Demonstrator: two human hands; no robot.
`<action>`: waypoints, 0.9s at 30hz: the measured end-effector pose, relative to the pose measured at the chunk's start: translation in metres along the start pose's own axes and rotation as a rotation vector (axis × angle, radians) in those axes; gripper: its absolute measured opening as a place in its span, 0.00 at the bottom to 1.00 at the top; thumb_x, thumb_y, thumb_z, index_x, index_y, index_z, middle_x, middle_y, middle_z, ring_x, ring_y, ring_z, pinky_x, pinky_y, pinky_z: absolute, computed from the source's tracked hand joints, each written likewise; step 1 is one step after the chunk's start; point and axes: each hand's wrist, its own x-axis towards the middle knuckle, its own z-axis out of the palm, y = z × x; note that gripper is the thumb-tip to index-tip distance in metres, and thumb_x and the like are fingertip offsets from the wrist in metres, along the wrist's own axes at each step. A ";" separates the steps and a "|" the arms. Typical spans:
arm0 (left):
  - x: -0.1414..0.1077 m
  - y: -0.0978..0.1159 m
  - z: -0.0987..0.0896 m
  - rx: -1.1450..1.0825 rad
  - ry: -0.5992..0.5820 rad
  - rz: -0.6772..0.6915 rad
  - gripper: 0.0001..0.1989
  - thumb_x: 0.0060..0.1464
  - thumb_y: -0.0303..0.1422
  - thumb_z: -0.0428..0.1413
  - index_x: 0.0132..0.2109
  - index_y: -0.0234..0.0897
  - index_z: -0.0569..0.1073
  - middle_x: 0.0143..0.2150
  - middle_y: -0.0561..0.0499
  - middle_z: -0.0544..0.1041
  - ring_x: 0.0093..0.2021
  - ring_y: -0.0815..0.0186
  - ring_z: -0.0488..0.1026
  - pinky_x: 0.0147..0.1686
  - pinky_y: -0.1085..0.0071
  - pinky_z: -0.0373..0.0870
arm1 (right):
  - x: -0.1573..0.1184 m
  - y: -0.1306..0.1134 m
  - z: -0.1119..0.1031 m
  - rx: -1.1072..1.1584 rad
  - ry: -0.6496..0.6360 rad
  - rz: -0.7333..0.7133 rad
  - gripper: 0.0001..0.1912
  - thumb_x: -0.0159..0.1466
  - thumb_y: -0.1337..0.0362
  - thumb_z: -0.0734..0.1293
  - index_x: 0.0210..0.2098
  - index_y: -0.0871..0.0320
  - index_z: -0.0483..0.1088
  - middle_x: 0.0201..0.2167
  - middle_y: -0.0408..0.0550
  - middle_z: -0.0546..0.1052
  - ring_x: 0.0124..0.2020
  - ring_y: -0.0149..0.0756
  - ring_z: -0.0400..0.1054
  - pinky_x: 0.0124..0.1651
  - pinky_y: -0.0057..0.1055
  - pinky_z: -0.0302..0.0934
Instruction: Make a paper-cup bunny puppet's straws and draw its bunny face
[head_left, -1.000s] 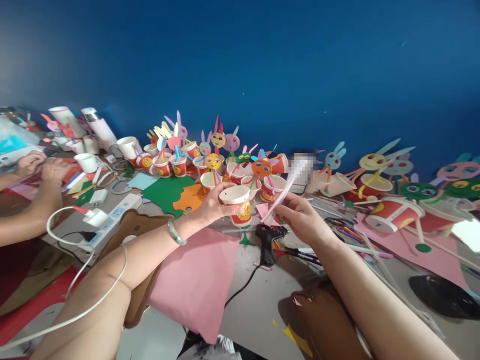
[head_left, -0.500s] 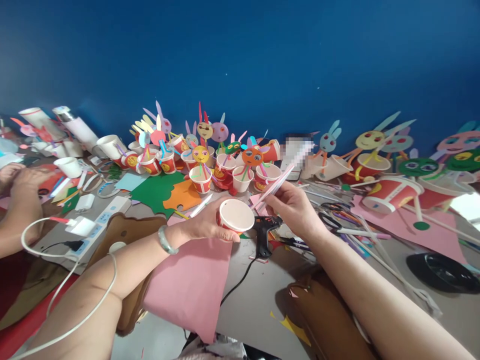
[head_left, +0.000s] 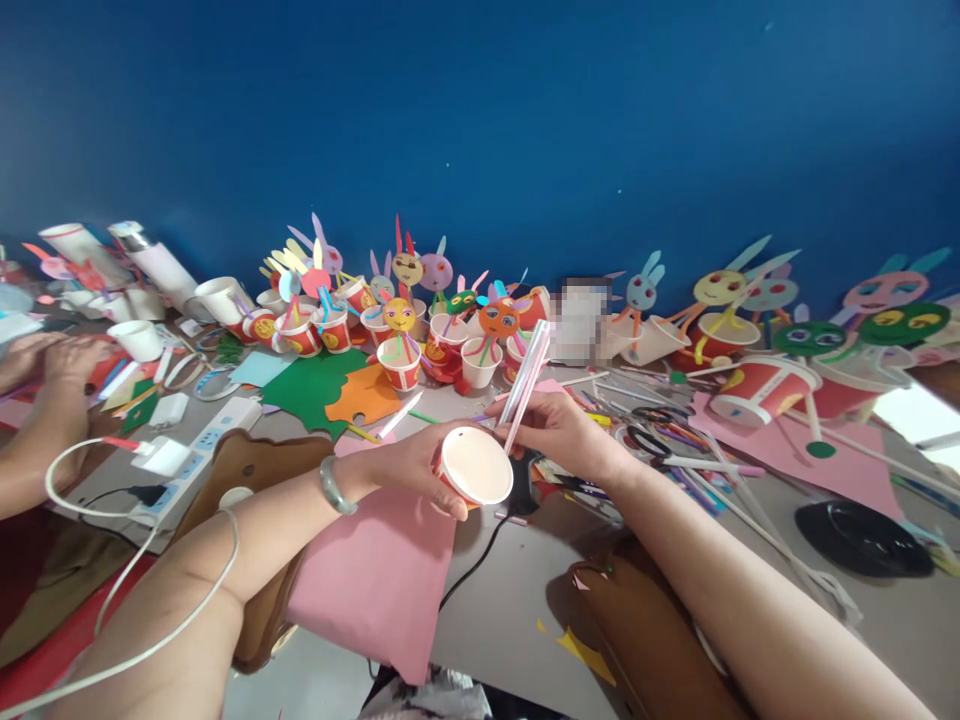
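Note:
My left hand [head_left: 420, 465] is wrapped round a red and white paper cup [head_left: 477, 467], its mouth tipped towards me and a small dark hole near the rim. My right hand [head_left: 551, 430] pinches a small bundle of pale white and pink straws [head_left: 526, 380]. The straws stand nearly upright just past the cup's right rim; whether their lower ends touch it, I cannot tell. Behind the cup and under my right hand lies a black glue gun [head_left: 526, 487], partly hidden. A folded pink sheet [head_left: 375, 580] lies below my left wrist.
Paper cups with paper animal heads, such as an orange one [head_left: 504, 318], line the blue wall. Scissors [head_left: 645, 440] and loose straws lie at right, near a black dish [head_left: 862, 538]. A power strip [head_left: 214, 450] stands left, beside another person's hands [head_left: 71, 365]. A white cable crosses my left arm.
My right hand has moved left and down towards the cup, and the straws have swung from slanted to nearly upright. The cup has dropped slightly and tilted more towards me.

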 end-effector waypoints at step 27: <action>-0.005 0.006 -0.012 0.109 -0.102 0.006 0.43 0.33 0.38 0.74 0.59 0.38 0.73 0.49 0.40 0.79 0.50 0.51 0.76 0.51 0.57 0.73 | -0.004 -0.009 -0.005 0.000 0.369 -0.174 0.19 0.61 0.46 0.71 0.37 0.56 0.78 0.22 0.43 0.71 0.22 0.30 0.61 0.25 0.30 0.55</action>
